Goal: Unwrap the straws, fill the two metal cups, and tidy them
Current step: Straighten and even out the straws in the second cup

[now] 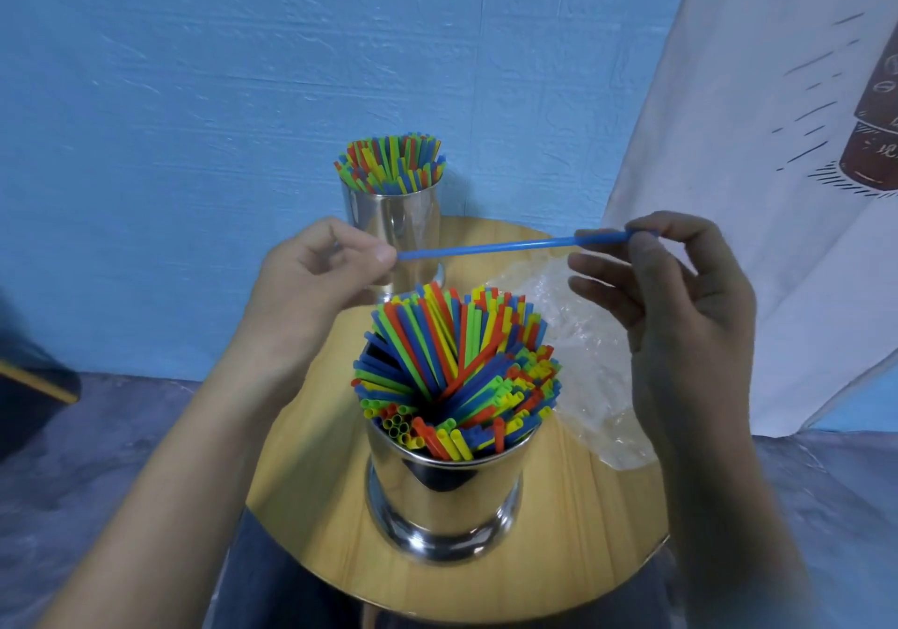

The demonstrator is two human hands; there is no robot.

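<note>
Filling looked nearly done: the left grip (320,283) and right grip (680,298) each pinched one end of a blue straw (486,247), level above the packed near metal cup (447,482), which probably next needed upending into a gap.

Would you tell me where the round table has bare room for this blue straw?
Bare wood lies left of the near cup, out to the table edge, and along the front rim. The plastic wrapper crowds the right side; the gap to the far cup looks tight.
</note>
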